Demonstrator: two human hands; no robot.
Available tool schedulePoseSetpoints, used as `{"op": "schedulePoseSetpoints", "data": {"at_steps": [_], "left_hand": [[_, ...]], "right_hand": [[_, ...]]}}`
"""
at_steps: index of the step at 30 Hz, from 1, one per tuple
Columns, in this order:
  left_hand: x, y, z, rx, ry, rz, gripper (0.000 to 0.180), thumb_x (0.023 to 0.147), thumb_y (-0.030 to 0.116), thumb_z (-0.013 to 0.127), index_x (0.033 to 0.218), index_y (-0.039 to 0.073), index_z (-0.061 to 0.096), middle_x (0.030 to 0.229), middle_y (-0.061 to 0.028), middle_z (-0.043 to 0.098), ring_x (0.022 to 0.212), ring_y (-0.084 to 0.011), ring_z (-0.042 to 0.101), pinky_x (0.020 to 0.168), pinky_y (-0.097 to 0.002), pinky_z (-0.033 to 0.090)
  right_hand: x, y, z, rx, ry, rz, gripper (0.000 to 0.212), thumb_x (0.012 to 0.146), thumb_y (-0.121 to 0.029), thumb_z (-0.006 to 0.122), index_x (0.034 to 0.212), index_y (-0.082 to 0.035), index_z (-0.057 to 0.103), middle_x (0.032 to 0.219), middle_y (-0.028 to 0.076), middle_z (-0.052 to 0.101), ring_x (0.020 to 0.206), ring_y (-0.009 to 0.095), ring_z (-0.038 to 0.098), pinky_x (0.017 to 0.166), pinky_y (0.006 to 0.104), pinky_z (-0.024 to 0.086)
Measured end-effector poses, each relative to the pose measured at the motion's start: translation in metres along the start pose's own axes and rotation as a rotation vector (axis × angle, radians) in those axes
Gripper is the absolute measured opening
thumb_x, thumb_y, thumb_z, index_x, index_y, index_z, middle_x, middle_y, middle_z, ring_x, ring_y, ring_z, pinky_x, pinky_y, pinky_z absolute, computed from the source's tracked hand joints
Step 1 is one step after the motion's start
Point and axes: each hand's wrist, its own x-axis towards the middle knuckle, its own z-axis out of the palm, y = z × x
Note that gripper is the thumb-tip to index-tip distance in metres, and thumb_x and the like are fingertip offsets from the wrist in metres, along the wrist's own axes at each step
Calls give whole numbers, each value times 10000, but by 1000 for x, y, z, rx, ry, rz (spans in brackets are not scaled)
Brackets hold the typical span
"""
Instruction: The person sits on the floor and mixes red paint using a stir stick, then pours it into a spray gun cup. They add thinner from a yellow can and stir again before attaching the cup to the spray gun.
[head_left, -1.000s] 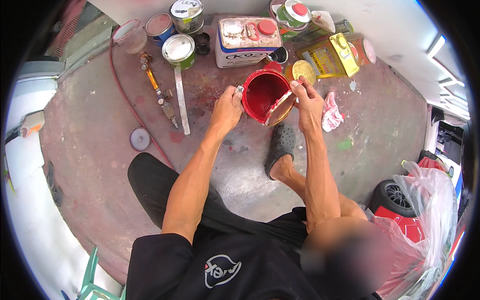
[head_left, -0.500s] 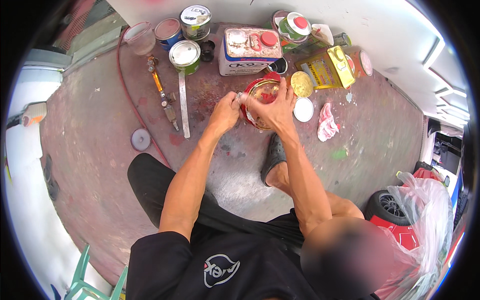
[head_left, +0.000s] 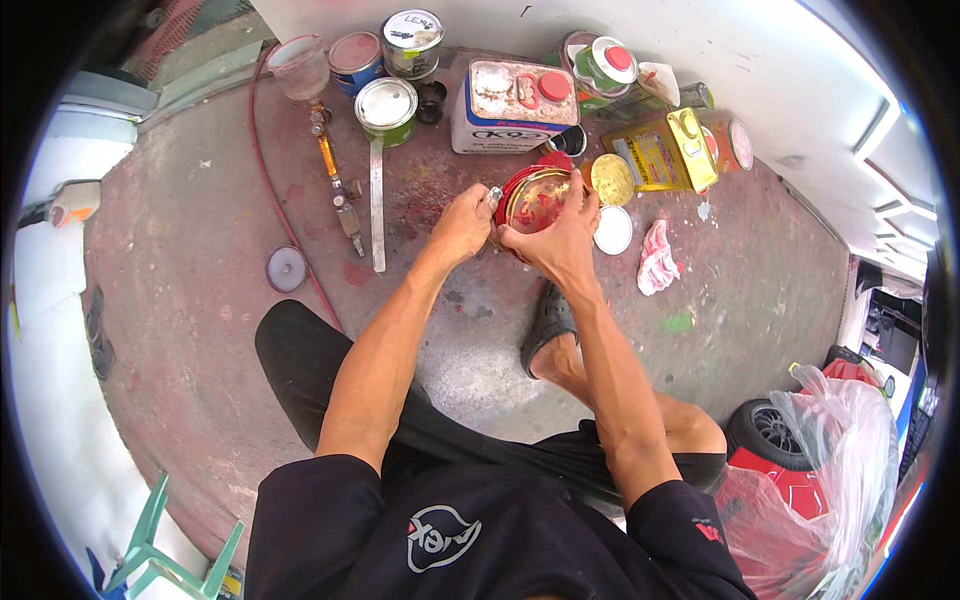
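A red-smeared paint can (head_left: pixel 541 201), with a gold-rimmed round top, stands on the floor ahead of me. My right hand (head_left: pixel 562 236) is spread over its near right side, thumb at the near left edge and fingers along the right rim. At the can's left edge my left hand (head_left: pixel 463 227) is closed around a small shiny metal piece (head_left: pixel 494 196); its kind is hidden by the fingers. Just right of the can are a gold round tin (head_left: pixel 612 180) and a white round lid (head_left: pixel 613 230).
Behind the can stands a white rectangular tin (head_left: pixel 515 135) with a red cap. A yellow rectangular can (head_left: pixel 655 155) is at right, near a stained rag (head_left: pixel 658 258). Leftward lie a metal strip (head_left: pixel 377 210), an orange-hosed fitting (head_left: pixel 328 160) and a red hose (head_left: pixel 262 170).
The scene has shifted slightly rightward in view. My right thumb, blurred near the left hand before, now rests at the can's near edge. More of the can's top shows.
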Motion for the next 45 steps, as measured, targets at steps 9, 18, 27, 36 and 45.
{"op": "schedulePoseSetpoints", "data": {"at_steps": [9,18,27,36,45], "left_hand": [[-4,2,-5,-142,-73,-50,267,1159,254,538,1079,38,673,822,-65,729,788,-194,675,788,-393,529],[-10,1,-21,-222,-148,-75,266,1156,299,541,1103,73,670,860,-38,748,656,-100,581,599,-305,472],[-47,-6,-126,-678,10,-45,282,1108,364,719,1051,100,635,773,29,592,629,-44,521,550,-246,424],[-68,-12,-122,-378,207,-156,434,1066,425,763,768,136,636,726,46,584,626,-56,515,610,-252,418],[-37,-19,-93,281,-109,-122,475,1086,498,686,992,37,749,778,-62,679,667,-161,629,680,-372,517]], "right_hand": [[-14,53,-30,864,-108,-129,1440,673,-356,1003,1790,-79,137,1701,215,407,1517,344,502,1247,473,447],[-29,96,-54,1775,79,130,1058,837,-838,647,1581,-97,513,1527,205,607,1371,493,596,1164,699,466],[-147,97,63,1989,-431,865,1000,877,-888,504,1555,-157,571,1492,174,651,1360,490,611,1113,710,494],[-133,89,172,1565,-937,854,841,1040,-643,435,1644,-60,495,1622,179,589,1494,394,552,1285,624,353],[-50,94,26,-485,-996,-225,498,1092,-443,601,1130,3,820,1103,317,772,1183,458,734,1041,512,570]]}}
